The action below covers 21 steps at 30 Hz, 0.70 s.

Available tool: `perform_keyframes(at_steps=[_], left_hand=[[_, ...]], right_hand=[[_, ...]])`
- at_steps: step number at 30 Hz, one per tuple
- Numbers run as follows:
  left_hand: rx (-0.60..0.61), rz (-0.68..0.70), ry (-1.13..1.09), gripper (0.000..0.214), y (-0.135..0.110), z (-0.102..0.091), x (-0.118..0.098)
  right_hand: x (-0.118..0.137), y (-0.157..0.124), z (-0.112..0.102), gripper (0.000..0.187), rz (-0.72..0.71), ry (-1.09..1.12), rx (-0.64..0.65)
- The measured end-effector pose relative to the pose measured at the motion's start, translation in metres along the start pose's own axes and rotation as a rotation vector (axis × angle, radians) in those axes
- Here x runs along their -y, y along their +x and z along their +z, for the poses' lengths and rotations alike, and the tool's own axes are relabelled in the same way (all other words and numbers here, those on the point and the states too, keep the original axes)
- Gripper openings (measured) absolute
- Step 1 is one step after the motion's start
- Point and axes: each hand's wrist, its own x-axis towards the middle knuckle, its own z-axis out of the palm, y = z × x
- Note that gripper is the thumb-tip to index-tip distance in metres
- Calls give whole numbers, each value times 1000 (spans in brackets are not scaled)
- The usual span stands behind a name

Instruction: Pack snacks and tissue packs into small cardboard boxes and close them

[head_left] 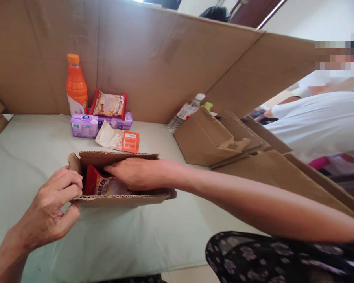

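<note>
A small open cardboard box (pixel 120 200) lies on the pale green table cover (pixel 120 243). Inside it rests a red snack packet (pixel 98 184). My right hand (pixel 132 173) reaches into the box from the right, fingers laid flat on the packet. My left hand (pixel 54 208) curls its fingers round the box's left end flap. Behind the box lie an orange-and-white snack packet (pixel 118 138), two purple tissue packs (pixel 84 125), another red snack packet (pixel 109 104) and an orange drink bottle (pixel 76 86).
A tall cardboard wall (pixel 165 59) closes off the back. Folded flat cardboard boxes (pixel 218 137) pile up at right, with a clear water bottle (pixel 184 113) lying behind them. Another person in white (pixel 318 122) stands at far right.
</note>
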Motion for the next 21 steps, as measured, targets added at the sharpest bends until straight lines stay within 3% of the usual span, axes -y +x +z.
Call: perform_keyframes(at_steps=[5,7,9,14,17,21], left_hand=[[-224,-12,73,21,-13,14,2],[-313,-87,27,32,-21,25,-2],[-384,-165,-31,38,-27,34,-8],[-405,-189,51,27,-25,40,-20],[-314,-180,98,20,-21,34,-21],[-199,-187,-11,22,-20,31,-20]], right_hand=[[14,-90,-25,22,182,-71,-425],[18,-122,-18,22,271,-77,-559],[20,-140,-2,29,304,-63,-600],[21,-128,50,58,218,39,-645],[20,-115,71,63,180,133,-689],[17,-115,83,58,168,215,-702]])
